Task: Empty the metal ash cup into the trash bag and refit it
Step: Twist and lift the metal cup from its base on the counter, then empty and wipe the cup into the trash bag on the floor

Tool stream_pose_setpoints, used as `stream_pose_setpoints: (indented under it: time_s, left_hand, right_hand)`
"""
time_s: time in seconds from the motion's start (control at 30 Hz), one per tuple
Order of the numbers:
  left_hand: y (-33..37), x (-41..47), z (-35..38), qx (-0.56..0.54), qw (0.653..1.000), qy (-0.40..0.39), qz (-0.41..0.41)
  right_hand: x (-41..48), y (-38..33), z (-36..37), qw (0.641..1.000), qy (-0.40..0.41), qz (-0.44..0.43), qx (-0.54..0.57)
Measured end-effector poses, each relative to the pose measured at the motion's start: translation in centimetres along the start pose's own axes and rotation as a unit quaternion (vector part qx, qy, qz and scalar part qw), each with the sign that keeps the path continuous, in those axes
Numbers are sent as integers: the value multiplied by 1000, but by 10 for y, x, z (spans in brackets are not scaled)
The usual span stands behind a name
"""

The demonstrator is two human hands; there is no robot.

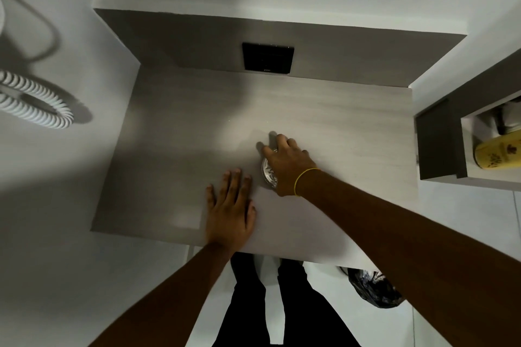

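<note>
Item: metal ash cup (267, 175) — round, shiny, set in or on the pale wood-grain desk top (174, 149), right of centre and toward the near edge. Only its left rim showed; the rest lay under the right hand.

Right hand (287, 167) — palm down over the cup, fingers spread and curved around its far side, fingertips touching the desk beyond it. Whether the fingers actually gripped the rim could not be told, since the hand hid the contact. A thin yellow band (303, 180) circled the wrist.

Left hand (229, 213) — flat on the desk just left of the cup, fingers straight and slightly apart, holding nothing. A narrow strip of desk separated it from the cup.

Trash bag (372, 287) — dark, glossy, crumpled, on the light floor below the desk's near right corner, partly behind the right forearm and well apart from the cup.

Other fixtures: a black square panel (267, 58) in the darker back board of the desk; a white coiled cord (33, 100) against the wall at left; a yellow container (497, 153), possibly a bottle on its side, in an open shelf (437, 144) at right. The person's dark trousers (282, 304) showed beneath the desk edge.
</note>
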State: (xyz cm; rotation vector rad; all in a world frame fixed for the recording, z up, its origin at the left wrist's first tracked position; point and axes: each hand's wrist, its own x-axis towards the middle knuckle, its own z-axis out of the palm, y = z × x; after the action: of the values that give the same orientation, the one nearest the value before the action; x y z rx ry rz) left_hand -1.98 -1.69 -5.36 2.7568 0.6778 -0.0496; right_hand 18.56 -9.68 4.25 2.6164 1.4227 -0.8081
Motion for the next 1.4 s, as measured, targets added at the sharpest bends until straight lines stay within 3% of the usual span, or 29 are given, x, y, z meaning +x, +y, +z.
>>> stream_pose_setpoints:
  time_s: [0.37,0.5,0.73,0.93,1.27,1.4]
  left_hand:
    - [1,-1,-2,-5,1000,3,-1]
    - [-2,0,2,-5,1000,2,-3]
    - [-6,-2,8,3,1000,22,5]
    - [-7,-1,10,27,999,33,13]
    - [-5,0,8,35,999,25,12]
    - [-6,1,9,36,999,28,15]
  right_hand:
    - [1,0,-5,999,-21,-21,-24]
    - [-8,5,-7,999,-14,-19,29]
    - [-45,56,2,986,76,76,130]
    - [-76,87,34,967,96,177,153]
    - [-80,79,62,960,135,226,97]
    - [-68,56,59,948,225,200,104]
